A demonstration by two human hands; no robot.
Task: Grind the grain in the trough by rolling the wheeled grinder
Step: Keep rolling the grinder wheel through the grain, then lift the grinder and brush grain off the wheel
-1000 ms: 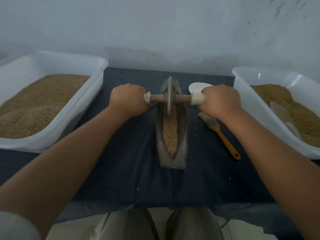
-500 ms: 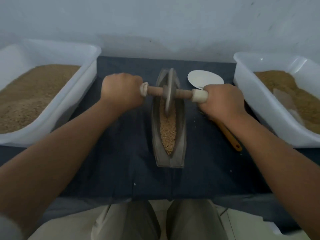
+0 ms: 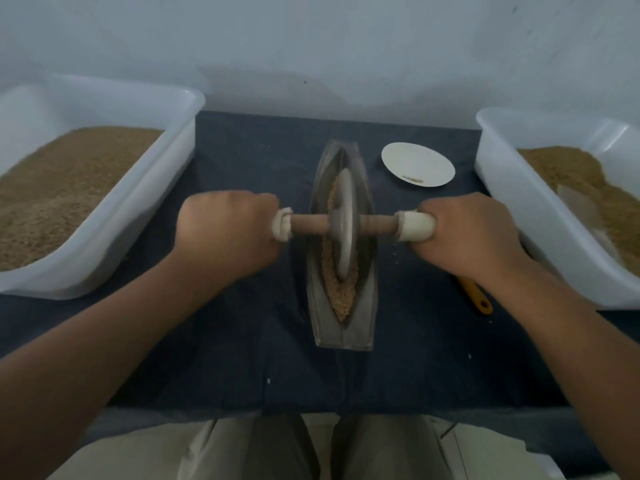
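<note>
Clasping the grinder (image 3: 341, 224) in a tight grip: left hand (image 3: 225, 234), right hand (image 3: 473, 234); dark cloth (image 3: 242, 341) beneath; pale wall (image 3: 311, 46) behind.

The axle ends of the wheeled grinder (image 3: 343, 223) are hidden inside the left hand (image 3: 228, 233) and right hand (image 3: 474, 233). The right forearm (image 3: 547, 306) covers all but the tip of a yellow handle (image 3: 479, 299). The left tub (image 3: 138, 216) and right tub (image 3: 519, 202) run out of view sideways. Specks (image 3: 412, 179) on the plate (image 3: 415, 159) are too small to identify.
</note>
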